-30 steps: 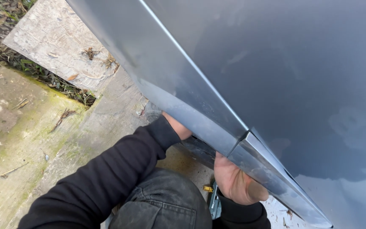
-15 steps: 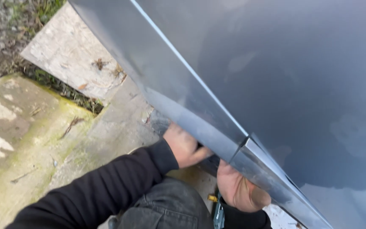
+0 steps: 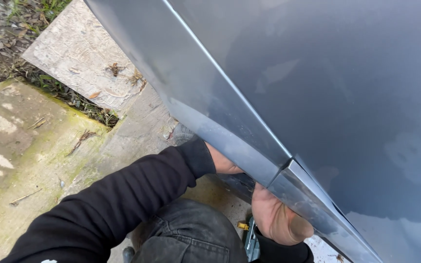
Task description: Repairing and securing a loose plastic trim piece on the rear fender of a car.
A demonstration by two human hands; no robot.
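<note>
A grey car body panel (image 3: 327, 97) fills the upper right, with a lighter sill strip (image 3: 313, 204) along its lower edge. My left hand (image 3: 222, 163), in a black sleeve, reaches under the sill; only the wrist and back of the hand show, and the fingers are hidden. My right hand (image 3: 276, 219) is lower and nearer, its thumb pressed on the sill's outer edge and its fingers curled behind it. A blue-grey metal tool (image 3: 250, 241) with a small yellow part (image 3: 242, 226) lies just below that hand.
My knee in dark jeans (image 3: 191, 234) is bent beside the car. Mossy concrete paving (image 3: 20, 156) lies to the left, a pale slab (image 3: 79, 58) beyond it, with grass and dead leaves (image 3: 6, 29) at the far left.
My left hand has slid further under the sill, so less of it shows than half a second ago. The right hand stays at the sill edge.
</note>
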